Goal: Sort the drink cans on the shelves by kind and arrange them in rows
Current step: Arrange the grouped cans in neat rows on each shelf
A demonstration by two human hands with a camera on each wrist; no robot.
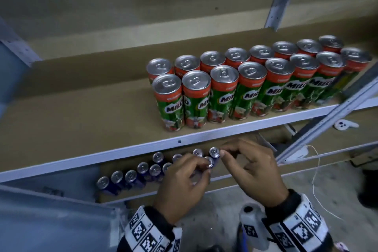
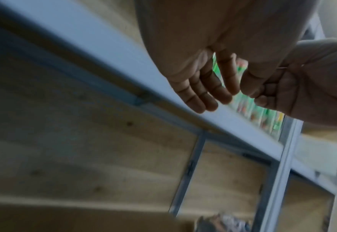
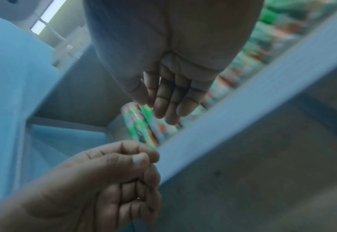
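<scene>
The metal shelving fills most of my view, its pale front rail running across just above my hands. On the upper board the Milo cans stand upright in two neat rows, touching side by side, toward the right end. Below the rail, on the lower shelf, the blue cans stand upright with their silver tops showing, in a loose double line that runs from the left up toward my fingers.

My left hand hangs over the right end of that blue line, palm down, fingers curled, with the thumb and forefinger meeting beside the top of a blue can. From the head view I think the fingertips touch its rim, but the hand hides the can's body, so I cannot tell whether I truly grip it.

My right hand is just beside the left, fingers loosely bent and holding nothing. Its forefinger tip touches or nearly touches the top of the last blue can, the one nearest the rail. The right wrist view shows its fingers fairly straight.

A white cord trails down on the floor to the right, and both wrists wear black-and-white patterned bands.
</scene>
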